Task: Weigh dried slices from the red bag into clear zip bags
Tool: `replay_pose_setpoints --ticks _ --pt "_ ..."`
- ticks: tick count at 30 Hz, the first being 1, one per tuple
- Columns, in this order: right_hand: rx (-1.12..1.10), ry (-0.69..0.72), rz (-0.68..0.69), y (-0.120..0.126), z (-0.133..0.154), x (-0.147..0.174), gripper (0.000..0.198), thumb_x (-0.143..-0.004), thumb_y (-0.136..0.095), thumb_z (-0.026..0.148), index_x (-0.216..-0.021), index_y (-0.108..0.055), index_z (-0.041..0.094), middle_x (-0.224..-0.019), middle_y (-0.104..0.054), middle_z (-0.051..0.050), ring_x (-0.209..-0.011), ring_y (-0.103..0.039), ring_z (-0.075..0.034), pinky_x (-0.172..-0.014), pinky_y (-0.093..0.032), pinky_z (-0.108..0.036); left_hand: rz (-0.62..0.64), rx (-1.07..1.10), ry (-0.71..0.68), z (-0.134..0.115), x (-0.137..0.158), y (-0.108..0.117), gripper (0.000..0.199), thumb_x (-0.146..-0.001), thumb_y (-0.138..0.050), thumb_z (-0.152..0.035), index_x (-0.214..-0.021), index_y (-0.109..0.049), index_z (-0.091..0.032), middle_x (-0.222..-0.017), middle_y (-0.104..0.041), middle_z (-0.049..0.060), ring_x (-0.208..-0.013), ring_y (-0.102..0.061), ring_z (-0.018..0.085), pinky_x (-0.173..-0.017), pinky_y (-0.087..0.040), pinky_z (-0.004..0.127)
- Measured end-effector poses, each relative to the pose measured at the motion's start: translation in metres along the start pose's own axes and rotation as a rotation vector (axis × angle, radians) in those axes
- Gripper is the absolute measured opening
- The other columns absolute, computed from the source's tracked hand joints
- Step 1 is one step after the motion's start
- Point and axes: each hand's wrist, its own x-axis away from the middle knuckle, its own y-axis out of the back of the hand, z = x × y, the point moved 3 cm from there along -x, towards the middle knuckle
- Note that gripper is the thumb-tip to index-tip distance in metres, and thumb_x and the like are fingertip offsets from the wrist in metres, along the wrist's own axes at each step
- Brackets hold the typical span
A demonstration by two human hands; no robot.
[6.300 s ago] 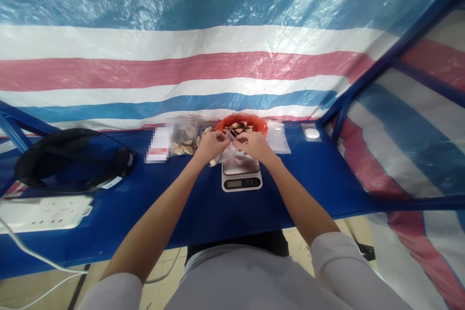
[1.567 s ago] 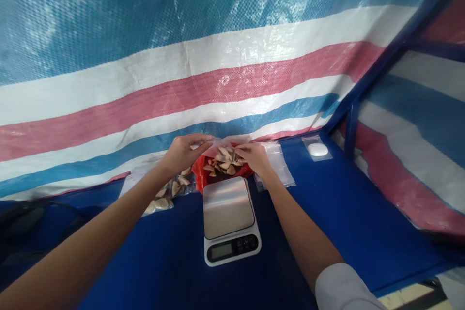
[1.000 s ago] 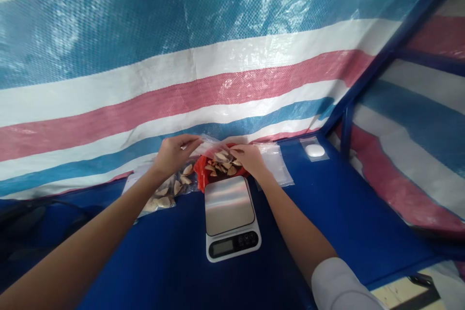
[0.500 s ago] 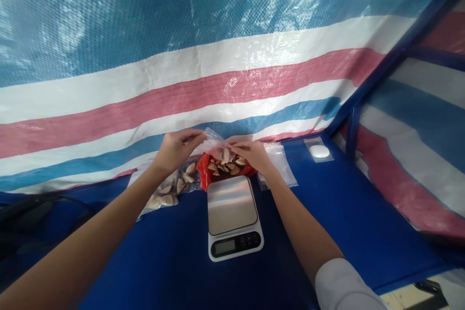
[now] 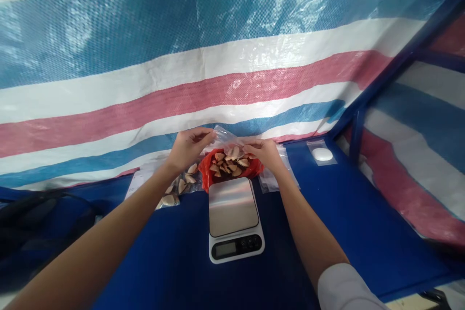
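Observation:
A clear plastic bag (image 5: 225,136) is stretched between my two hands, above a red plastic bag (image 5: 205,170) full of pale brown, wedge-like pieces (image 5: 228,167). My left hand (image 5: 191,147) pinches the clear bag's left side. On its right side, the fingers of my right hand (image 5: 263,152) are closed on the film. A few of the brown pieces show through or just under the clear bag; I cannot tell which. Directly in front of the red bag stands a kitchen scale (image 5: 234,208) with a bare metal plate and a dark display.
Clear bags holding more brown pieces (image 5: 187,180) lie left of the red bag. Flat clear bags (image 5: 271,181) lie to its right. Farther right is a white rounded object (image 5: 322,154) in a small bag. A striped tarp (image 5: 218,82) rises behind the blue table (image 5: 327,213).
Both hands have shifted slightly right with the clear bag, uncovering more of the red bag. The view has also moved a little.

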Motion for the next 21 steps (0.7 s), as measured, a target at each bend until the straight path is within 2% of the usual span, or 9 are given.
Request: replay_pose_setpoints --ticks 4,9,17,21 --pt "0.097 -0.005 0.033 -0.003 0.001 0.002 0.017 -0.084 -0.068 0.027 -0.09 -0.081 0.017 -0.085 -0.079 -0.006 -0.079 -0.073 -0.023 -0.072 -0.058 -0.032 0.017 -0.016 0.044 0.005 0.002 -0.001 0.044 -0.079 -0.068 -0.059 -0.089 -0.077 -0.017 -0.082 -0.077 0.007 -0.077 -0.069 0.022 -0.073 -0.055 0.032" --pt "0.289 0.086 0.09 -0.014 0.008 0.006 0.019 -0.086 -0.065 0.03 -0.088 -0.082 0.021 -0.08 -0.079 -0.004 -0.077 -0.072 -0.023 -0.073 -0.055 -0.033 -0.001 -0.034 0.027 0.006 0.006 0.005 0.044 -0.079 -0.067 -0.059 -0.088 -0.077 -0.017 -0.081 -0.077 0.007 -0.077 -0.07 0.023 -0.072 -0.055 0.032" --pt "0.274 0.103 0.079 -0.031 0.017 0.005 0.015 -0.085 -0.069 0.03 -0.09 -0.082 0.025 -0.087 -0.08 -0.001 -0.08 -0.072 -0.019 -0.077 -0.054 -0.028 -0.05 -0.08 -0.029 0.003 0.011 0.028 0.039 -0.08 -0.068 -0.057 -0.086 -0.077 -0.02 -0.084 -0.078 0.006 -0.081 -0.071 0.023 -0.076 -0.056 0.032" --pt "0.333 0.138 0.072 -0.033 0.025 0.007 0.014 -0.085 -0.069 0.027 -0.088 -0.082 0.025 -0.091 -0.08 -0.001 -0.082 -0.072 -0.019 -0.08 -0.053 -0.029 -0.056 -0.048 -0.004 0.009 0.019 0.031 0.041 -0.079 -0.068 -0.059 -0.086 -0.077 -0.02 -0.081 -0.077 0.006 -0.077 -0.071 0.022 -0.073 -0.058 0.032"
